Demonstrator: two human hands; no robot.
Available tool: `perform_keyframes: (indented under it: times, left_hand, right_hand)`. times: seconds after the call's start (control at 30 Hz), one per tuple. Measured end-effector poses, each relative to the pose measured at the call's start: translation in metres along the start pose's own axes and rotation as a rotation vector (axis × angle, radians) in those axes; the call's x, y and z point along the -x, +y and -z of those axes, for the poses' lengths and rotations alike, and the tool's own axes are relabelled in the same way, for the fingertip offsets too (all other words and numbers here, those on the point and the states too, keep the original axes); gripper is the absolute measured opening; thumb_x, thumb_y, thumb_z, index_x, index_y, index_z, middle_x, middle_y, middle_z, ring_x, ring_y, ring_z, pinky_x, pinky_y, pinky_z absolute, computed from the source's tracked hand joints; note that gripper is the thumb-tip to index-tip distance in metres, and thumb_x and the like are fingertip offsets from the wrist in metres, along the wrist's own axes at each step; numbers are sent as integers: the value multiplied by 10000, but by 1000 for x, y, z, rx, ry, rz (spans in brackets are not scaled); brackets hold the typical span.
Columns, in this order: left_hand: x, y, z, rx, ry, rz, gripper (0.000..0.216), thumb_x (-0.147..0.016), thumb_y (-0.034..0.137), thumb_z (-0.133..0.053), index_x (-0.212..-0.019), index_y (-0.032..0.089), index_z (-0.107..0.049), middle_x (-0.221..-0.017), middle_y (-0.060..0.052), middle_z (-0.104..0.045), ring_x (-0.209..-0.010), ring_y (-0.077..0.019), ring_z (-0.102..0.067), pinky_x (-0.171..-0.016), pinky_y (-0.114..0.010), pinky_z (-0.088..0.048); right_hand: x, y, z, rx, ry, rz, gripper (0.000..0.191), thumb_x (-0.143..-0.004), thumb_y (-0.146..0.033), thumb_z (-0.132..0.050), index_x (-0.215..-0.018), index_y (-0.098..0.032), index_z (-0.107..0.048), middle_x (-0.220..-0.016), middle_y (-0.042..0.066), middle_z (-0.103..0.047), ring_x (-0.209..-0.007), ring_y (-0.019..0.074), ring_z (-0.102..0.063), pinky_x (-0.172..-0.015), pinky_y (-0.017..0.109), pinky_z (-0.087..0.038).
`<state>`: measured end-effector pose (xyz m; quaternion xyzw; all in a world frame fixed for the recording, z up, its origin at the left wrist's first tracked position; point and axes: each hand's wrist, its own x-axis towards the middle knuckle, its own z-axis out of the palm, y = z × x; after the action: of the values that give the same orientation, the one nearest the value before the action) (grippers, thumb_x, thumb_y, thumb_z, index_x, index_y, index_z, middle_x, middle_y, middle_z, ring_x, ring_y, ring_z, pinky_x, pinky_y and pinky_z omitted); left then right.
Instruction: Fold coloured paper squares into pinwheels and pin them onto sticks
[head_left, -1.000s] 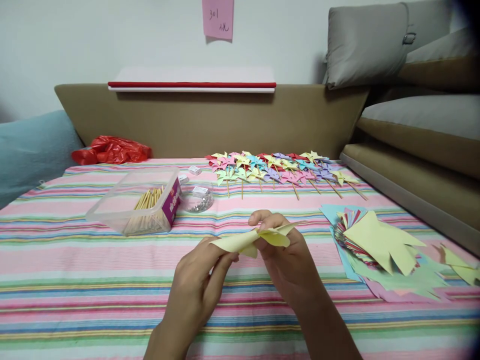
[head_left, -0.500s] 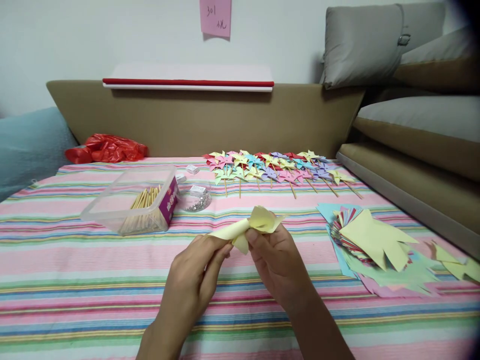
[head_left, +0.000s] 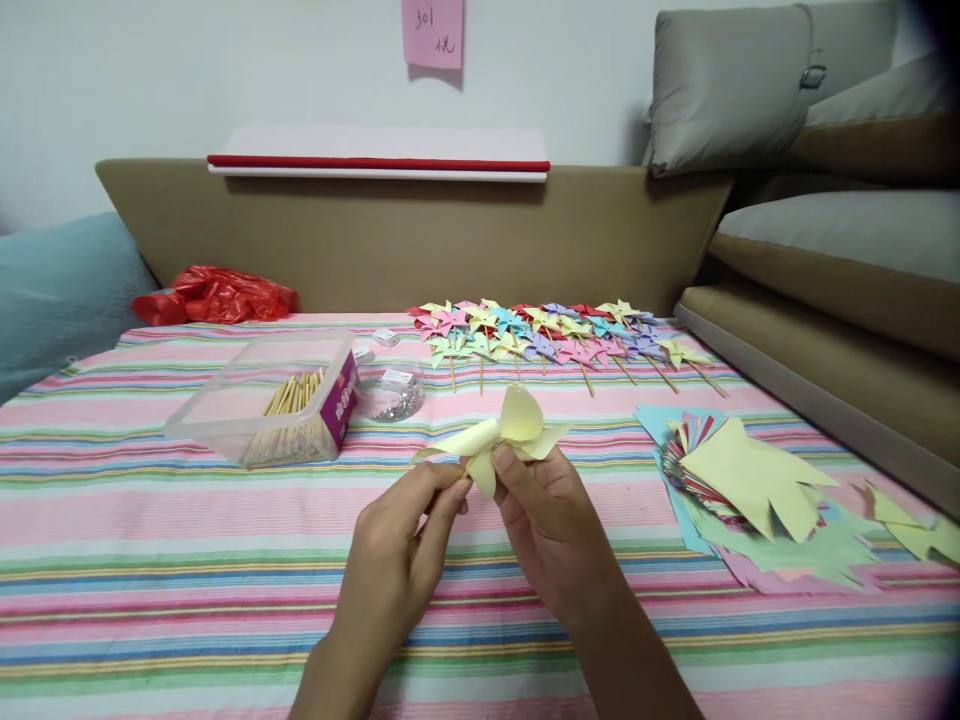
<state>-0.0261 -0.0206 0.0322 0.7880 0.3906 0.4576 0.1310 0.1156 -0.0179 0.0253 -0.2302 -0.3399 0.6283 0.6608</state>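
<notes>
A pale yellow paper pinwheel (head_left: 517, 415), its blades curled toward the middle, is held up over the striped cloth. My right hand (head_left: 559, 525) is closed on its centre, thumb pressed on the folded paper from the front. On the other side, my left hand (head_left: 409, 540) pinches the lower left part of the pinwheel between thumb and fingertips. One blade curls upright above the right thumb, and another stretches left over the left fingers. The fingers hide the pinwheel's back and whatever lies behind its centre.
Finished pinwheels (head_left: 540, 335) on sticks lie at the back. A plastic box (head_left: 247, 400) of wooden sticks and a round clear dish (head_left: 394, 400) of small metal pieces stand left. Cut paper sheets (head_left: 750, 475) are stacked right, beside cushions (head_left: 832, 350).
The left fingers have shifted slightly right and lower on the paper. The top blade has sprung more upright, and the left blade has opened out from its rolled shape.
</notes>
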Motion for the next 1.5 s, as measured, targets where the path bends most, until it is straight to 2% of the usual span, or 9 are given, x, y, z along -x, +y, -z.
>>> perform_keyframes:
  times: [0.1,0.33,0.53,0.67,0.8,1.0,1.23,1.4,1.5]
  left_hand:
    - [2,0,-5,29,7,53,165,-977,129,-522,-855,201,-606,-736,37,-619,-625,-89,-549,-615,-170,-439]
    - [1,-1,0,4,-81,33,129,-988,144,-512,-922,207,-604,-779,34,-623,-640,-94,-559,-682,-185,-464]
    - [0,-7,3,-50,-159,47,148,-1004,178,-487,-910,202,-600,-787,22,-640,-662,-109,-588,-622,-199,-428]
    - [0,-13,9,-72,-213,65,143,-1008,213,-493,-925,208,-610,-786,24,-649,-660,-117,-596,-632,-213,-427]
    - [1,-13,10,-53,-204,70,152,-1011,221,-488,-922,210,-610,-784,23,-648,-661,-120,-595,-636,-215,-430]
    - [3,-9,-4,5,-141,99,158,-1016,201,-474,-906,207,-588,-811,14,-637,-699,-119,-588,-665,-210,-437]
    - [1,-10,5,2,-209,77,130,-1010,215,-498,-935,218,-604,-779,28,-623,-658,-113,-560,-631,-215,-406]
    - [-1,-5,2,146,-203,233,230,-1011,309,-500,-821,209,-585,-715,29,-585,-627,-117,-531,-600,-218,-403]
    - [-2,-5,-7,323,-99,374,259,-996,380,-525,-822,206,-604,-718,23,-603,-657,-126,-558,-614,-221,-425]
  right_hand:
    - [1,-4,-2,-6,-2,-3,144,-881,-323,-737,-981,-228,-695,-835,-23,-665,-762,124,-581,-774,276,-482]
    - [2,-12,4,33,-18,-65,177,-868,-315,-754,-1018,-229,-718,-929,-2,-720,-867,140,-623,-827,281,-479]
    - [0,-4,4,46,62,-65,166,-865,-307,-756,-1001,-218,-725,-905,-3,-737,-865,141,-641,-844,285,-478]
    - [-1,1,6,21,66,-126,189,-826,-324,-791,-952,-199,-725,-906,7,-746,-853,143,-641,-845,288,-479]
    - [-2,3,4,-22,58,-133,195,-821,-322,-799,-945,-190,-726,-927,5,-747,-834,119,-630,-833,263,-487]
    - [0,1,1,-62,95,-100,190,-840,-313,-788,-978,-204,-719,-887,-12,-723,-812,106,-625,-774,235,-508]
    - [1,-5,7,-30,39,-150,194,-831,-303,-795,-981,-202,-723,-880,-11,-713,-783,104,-618,-747,234,-520]
    - [-2,-6,5,-20,38,-117,198,-848,-310,-777,-998,-205,-700,-938,3,-720,-822,114,-626,-791,259,-518]
    - [-2,-6,6,-11,71,-100,308,-839,-366,-777,-1090,-259,-635,-1021,-1,-708,-896,144,-642,-841,316,-509]
